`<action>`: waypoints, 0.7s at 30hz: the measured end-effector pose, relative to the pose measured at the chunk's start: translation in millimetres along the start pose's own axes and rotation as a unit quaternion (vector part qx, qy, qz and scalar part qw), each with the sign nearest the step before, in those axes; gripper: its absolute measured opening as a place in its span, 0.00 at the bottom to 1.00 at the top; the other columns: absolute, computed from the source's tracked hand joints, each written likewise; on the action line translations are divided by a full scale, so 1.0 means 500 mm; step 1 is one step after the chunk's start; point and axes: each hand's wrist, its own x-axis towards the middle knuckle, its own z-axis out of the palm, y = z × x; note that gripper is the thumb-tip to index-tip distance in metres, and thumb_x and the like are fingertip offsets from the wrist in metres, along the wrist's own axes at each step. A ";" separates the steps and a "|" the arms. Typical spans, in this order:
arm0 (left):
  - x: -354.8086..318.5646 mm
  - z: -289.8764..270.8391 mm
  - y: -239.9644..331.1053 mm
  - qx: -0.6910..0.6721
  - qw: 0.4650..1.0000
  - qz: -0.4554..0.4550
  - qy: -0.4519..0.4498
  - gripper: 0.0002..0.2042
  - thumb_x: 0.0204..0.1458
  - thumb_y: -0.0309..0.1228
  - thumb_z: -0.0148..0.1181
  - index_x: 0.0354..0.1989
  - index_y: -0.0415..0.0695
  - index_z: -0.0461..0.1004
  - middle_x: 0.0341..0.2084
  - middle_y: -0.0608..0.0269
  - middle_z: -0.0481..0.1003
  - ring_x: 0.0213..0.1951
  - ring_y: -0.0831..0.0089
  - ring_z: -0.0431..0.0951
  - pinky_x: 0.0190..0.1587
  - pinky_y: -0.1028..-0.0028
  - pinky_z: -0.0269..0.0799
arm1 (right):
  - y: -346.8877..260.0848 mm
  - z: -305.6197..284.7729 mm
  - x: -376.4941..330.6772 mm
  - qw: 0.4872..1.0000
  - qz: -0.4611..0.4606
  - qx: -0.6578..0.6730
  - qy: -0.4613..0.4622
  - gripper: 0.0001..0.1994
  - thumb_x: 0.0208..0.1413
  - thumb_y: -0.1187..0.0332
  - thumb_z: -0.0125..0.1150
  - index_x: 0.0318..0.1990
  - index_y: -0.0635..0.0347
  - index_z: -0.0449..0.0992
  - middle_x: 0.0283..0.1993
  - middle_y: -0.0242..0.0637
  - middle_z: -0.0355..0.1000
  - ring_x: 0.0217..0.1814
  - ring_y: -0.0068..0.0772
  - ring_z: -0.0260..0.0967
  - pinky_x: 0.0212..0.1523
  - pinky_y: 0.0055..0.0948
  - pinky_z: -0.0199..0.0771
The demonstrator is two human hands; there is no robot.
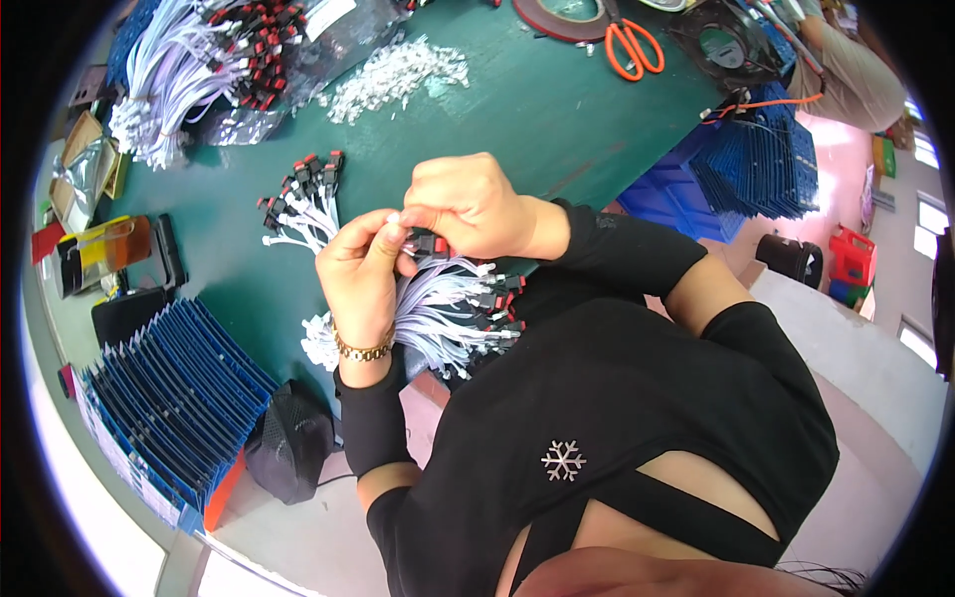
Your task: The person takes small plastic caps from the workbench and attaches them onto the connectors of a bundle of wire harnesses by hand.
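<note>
My left hand [360, 274] and my right hand [473, 207] meet over the near part of the table, fingers closed. Their fingertips pinch a small white piece [395, 217], mostly hidden by the fingers. Just below my right hand shows a black-and-red connector [430, 246]; whether it joins the pinched piece, I cannot tell. Under my wrists lies a bundle of white cables [438, 308] with black-and-red connectors at one end and white plugs at the other. A smaller bunch of such cables [310, 204] rests just beyond my left hand.
Loose small white parts [398, 80] lie heaped at the back, beside a large cable pile [189, 75]. Orange-handled scissors [634, 50] and a tape roll [562, 15] are at the far right. Blue racks of boards [179, 398] stand left, and a blue crate [676, 194] right.
</note>
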 end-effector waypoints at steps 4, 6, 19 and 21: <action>0.002 0.003 0.007 -0.007 0.999 0.047 -0.021 0.05 0.53 0.26 0.55 0.33 0.36 0.71 0.19 0.67 0.71 0.14 0.85 0.65 0.17 0.87 0.59 | 0.000 -0.009 0.003 0.999 0.000 -0.034 -0.002 0.08 0.48 0.67 0.59 0.22 0.58 0.71 0.21 0.37 0.66 0.22 0.41 0.66 0.21 0.33 0.64; -0.004 0.004 0.005 -0.007 0.999 0.041 -0.025 0.05 0.53 0.26 0.55 0.33 0.36 0.71 0.19 0.68 0.71 0.14 0.86 0.65 0.17 0.87 0.58 | 0.007 -0.035 0.012 0.996 0.007 -0.084 0.000 0.08 0.49 0.64 0.59 0.24 0.57 0.72 0.23 0.37 0.68 0.25 0.41 0.68 0.25 0.33 0.67; -0.002 0.013 0.002 0.039 0.996 0.068 -0.033 0.09 0.52 0.25 0.55 0.42 0.37 0.69 0.20 0.68 0.71 0.15 0.87 0.63 0.17 0.87 0.55 | 0.144 -0.147 0.055 0.938 0.030 -0.344 -0.007 0.06 0.46 0.70 0.60 0.32 0.59 0.76 0.29 0.35 0.71 0.29 0.36 0.71 0.31 0.27 0.70; -0.002 0.012 -0.001 0.028 0.997 0.060 -0.041 0.08 0.52 0.23 0.55 0.40 0.38 0.70 0.20 0.68 0.72 0.15 0.87 0.64 0.17 0.87 0.57 | 0.147 -0.144 0.055 0.940 0.025 -0.340 0.016 0.05 0.46 0.70 0.60 0.32 0.59 0.76 0.29 0.37 0.71 0.29 0.36 0.71 0.31 0.27 0.70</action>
